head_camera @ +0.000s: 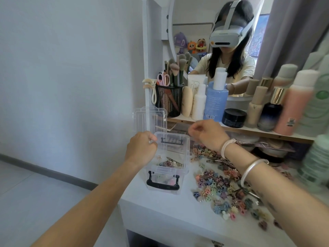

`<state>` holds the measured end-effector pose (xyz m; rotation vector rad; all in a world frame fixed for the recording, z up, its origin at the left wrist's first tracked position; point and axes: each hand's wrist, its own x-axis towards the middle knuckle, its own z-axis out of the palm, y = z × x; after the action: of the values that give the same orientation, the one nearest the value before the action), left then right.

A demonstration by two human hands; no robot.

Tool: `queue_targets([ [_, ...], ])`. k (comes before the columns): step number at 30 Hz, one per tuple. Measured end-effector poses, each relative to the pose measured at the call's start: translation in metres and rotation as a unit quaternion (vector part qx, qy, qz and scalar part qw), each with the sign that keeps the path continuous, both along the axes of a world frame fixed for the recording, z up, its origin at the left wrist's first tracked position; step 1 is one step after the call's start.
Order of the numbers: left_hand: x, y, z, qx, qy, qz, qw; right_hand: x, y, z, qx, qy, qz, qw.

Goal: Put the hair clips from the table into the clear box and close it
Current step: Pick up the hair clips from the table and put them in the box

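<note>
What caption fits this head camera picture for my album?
Left hand grips the open clear box; right hand hovers beside it, hair clips piled on the table.

I am working at a dressing corner in a home, a bedroom by the look of it. The round mirror (195, 15) is facing me and showing plush toys (195, 45) in its reflection. Just below the mirror a wooden shelf (249, 130) is carrying lotion bottles (216, 102), a black jar (234, 117) and a mesh cup (169, 100) bristling with makeup brushes (175, 68). Right of the mirror a grey curtain (288, 32) is hanging; left of it a plain wall (71, 68) is running down to the floor (26, 193). Further below the mirror, the white desk (160, 207) is lying strewn with hair clips (222, 189).
</note>
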<state>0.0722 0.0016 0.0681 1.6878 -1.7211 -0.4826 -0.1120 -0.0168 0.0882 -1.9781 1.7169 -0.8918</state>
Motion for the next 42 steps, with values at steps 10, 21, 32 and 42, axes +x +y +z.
queue_targets([
  [10, -0.002, -0.004, 0.0, -0.004, -0.002, -0.002, 1.0, -0.011, -0.021, -0.053, 0.118, 0.338, 0.006, 0.934],
  [21, -0.002, 0.001, 0.002, -0.001, -0.007, -0.002, 1.0, -0.015, -0.003, -0.019, 0.063, 0.207, 0.023, 0.976],
  [32, 0.001, 0.005, 0.004, 0.006, -0.003, 0.011, 1.0, 0.008, 0.014, 0.018, 0.028, -0.073, 0.065, 0.995],
  [42, 0.008, 0.009, 0.004, 0.005, -0.008, 0.019, 1.0, 0.016, 0.013, -0.046, 0.11, 0.227, 0.084, 0.964],
])
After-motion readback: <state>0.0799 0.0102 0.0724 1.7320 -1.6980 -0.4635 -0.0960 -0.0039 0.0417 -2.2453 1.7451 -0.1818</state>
